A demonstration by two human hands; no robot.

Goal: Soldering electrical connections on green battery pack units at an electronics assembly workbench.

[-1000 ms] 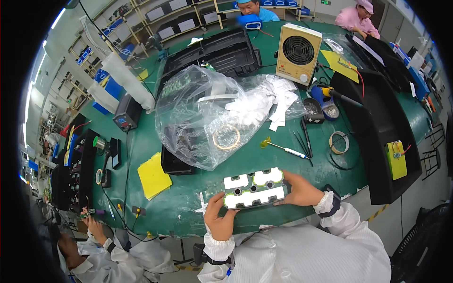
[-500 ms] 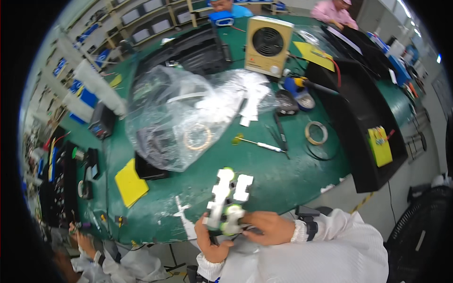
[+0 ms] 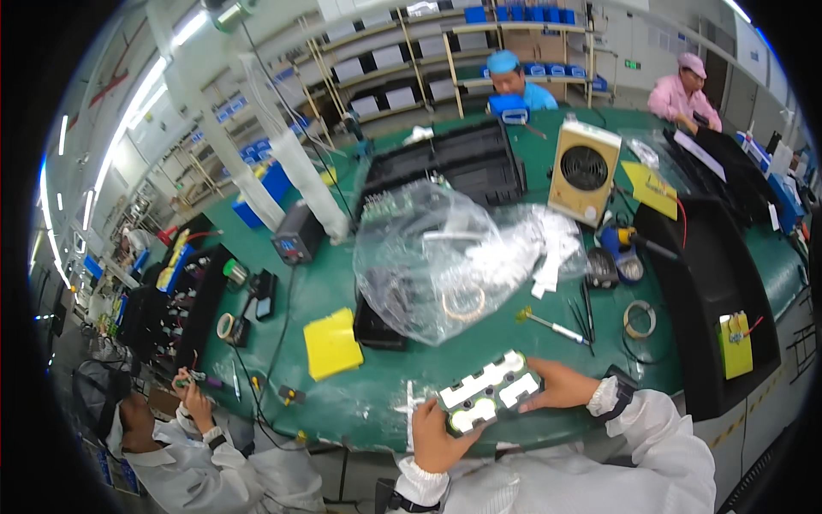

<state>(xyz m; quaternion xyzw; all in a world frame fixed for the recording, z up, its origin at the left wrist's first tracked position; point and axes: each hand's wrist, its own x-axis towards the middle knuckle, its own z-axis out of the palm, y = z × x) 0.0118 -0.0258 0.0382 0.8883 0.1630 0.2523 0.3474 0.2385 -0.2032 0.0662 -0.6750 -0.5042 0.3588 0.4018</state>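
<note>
Between both hands, just over the front edge of the table, is a small battery pack [image 3: 488,392]: a dark block with white strips and green-rimmed round cells on its upper face. My left hand [image 3: 438,437] grips its left end, thumb along the near side. The right end is held by my right hand [image 3: 561,383], fingers partly hidden behind the block. Beyond it lie a white-handled screwdriver [image 3: 556,328], dark tweezers [image 3: 586,313] and a roll of tape [image 3: 639,319]. A clear plastic bag [image 3: 419,265] with white strips [image 3: 548,248] spreads over the middle of the table.
Yellow sheets [image 3: 332,344] lie to the left, a beige fan unit [image 3: 585,171] stands at the back. On the right is a long black tray [image 3: 711,257] with a yellow pack [image 3: 735,347]. A co-worker [image 3: 171,428] works at the left; two other people sit across the table.
The battery pack has turned from upright to lying more sideways, and my right hand has moved from its near end to its right end. The view has tilted up and swung left.
</note>
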